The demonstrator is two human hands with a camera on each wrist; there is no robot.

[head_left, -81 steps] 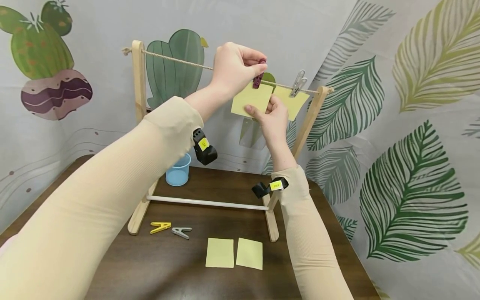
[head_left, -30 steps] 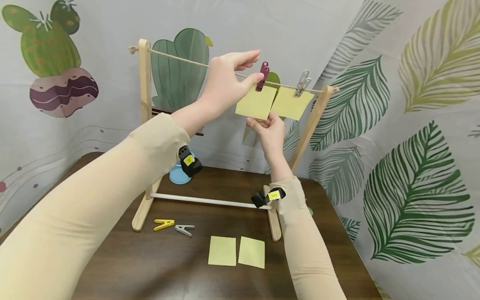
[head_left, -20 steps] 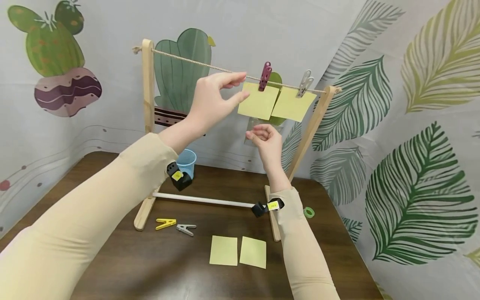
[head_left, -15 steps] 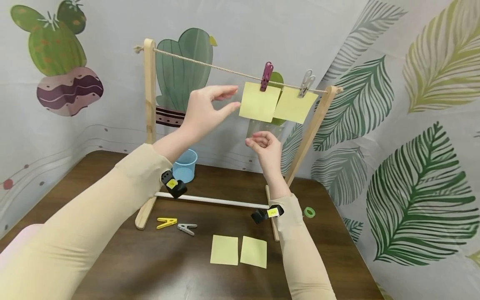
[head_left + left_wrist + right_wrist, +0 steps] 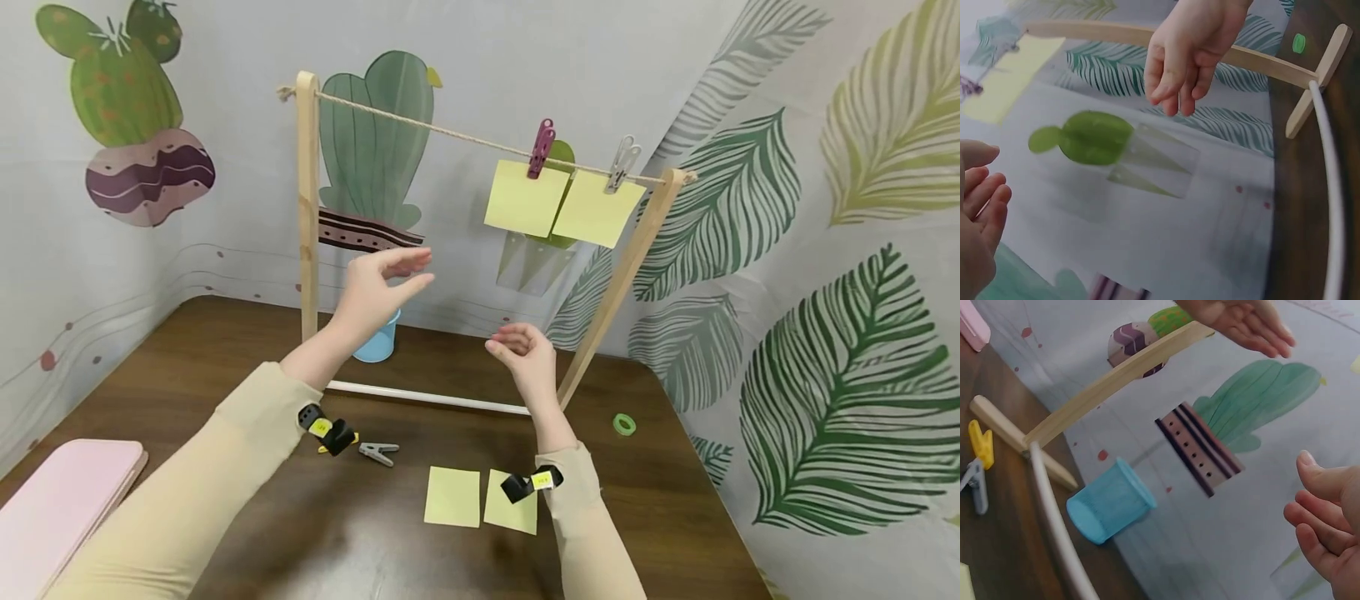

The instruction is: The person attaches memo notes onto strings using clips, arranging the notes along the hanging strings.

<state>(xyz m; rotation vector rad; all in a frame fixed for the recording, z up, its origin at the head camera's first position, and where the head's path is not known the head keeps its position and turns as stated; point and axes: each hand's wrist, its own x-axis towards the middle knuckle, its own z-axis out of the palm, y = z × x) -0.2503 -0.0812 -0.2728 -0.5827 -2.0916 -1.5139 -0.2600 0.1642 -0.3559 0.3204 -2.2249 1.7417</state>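
In the head view my left hand (image 5: 378, 287) hovers before the wooden frame, fingers parted from the thumb, holding nothing. My right hand (image 5: 528, 358) is lower and to the right, its fingers loosely curled around nothing. Above them a purple clothespin (image 5: 542, 148) clips one yellow paper note (image 5: 527, 200) to the rope (image 5: 442, 131). Beside it a grey clothespin (image 5: 622, 164) holds a second yellow note (image 5: 598, 210). On the table lie a grey clothespin (image 5: 379, 452), a yellow clothespin (image 5: 982, 444) and two yellow notes (image 5: 452, 497), one partly covered by the right wrist camera.
The wooden frame (image 5: 308, 208) stands on the brown table (image 5: 637, 500) with a white crossbar (image 5: 427, 396). A light-blue bucket (image 5: 377, 342) sits behind it at the left. A green tape ring (image 5: 624, 424) lies at the right, a pink case (image 5: 82, 492) at the left edge.
Both hands have let go of the clipped note and purple clothespin and moved down; the left also moved left. The note stays hanging on the rope.
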